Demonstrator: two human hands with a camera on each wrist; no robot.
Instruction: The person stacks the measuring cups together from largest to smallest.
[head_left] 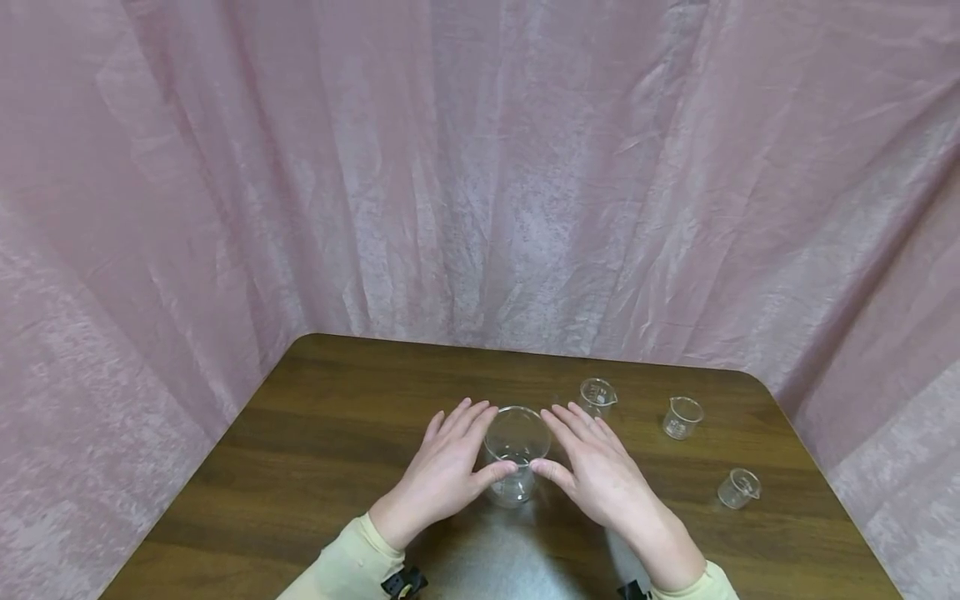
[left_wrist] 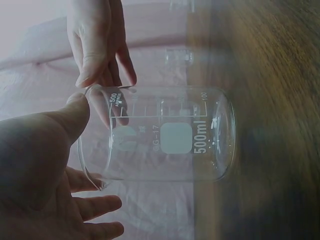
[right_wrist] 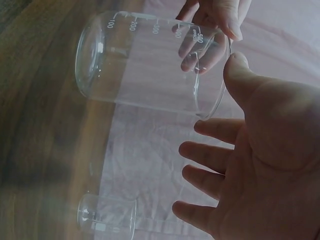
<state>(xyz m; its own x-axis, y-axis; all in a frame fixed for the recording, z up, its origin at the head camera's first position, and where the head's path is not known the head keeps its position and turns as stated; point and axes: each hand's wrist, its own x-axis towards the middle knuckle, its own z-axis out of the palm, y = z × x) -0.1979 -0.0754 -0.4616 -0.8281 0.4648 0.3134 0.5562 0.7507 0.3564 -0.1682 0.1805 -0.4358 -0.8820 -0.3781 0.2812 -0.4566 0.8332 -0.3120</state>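
A large clear glass beaker (head_left: 510,493), marked 500ml in the left wrist view, stands upright on the brown wooden table (head_left: 345,392) between both hands. My left hand (head_left: 447,477) is at the left of its rim, fingers stretched forward and the thumb at the near edge. Mirroring it, my right hand (head_left: 602,477) has straight, spread fingers at the right of the rim. In the wrist views, the thumbs and index fingertips are at or very near the glass lip. Whether each fingertip actually touches is hard to tell.
Three smaller glass beakers stand to the right: one beaker (head_left: 597,393) just beyond my right fingertips, another beaker (head_left: 682,419) farther right, and a third beaker (head_left: 738,489) nearer the right edge. Pink curtains (head_left: 480,183) hang behind the table and at both sides.
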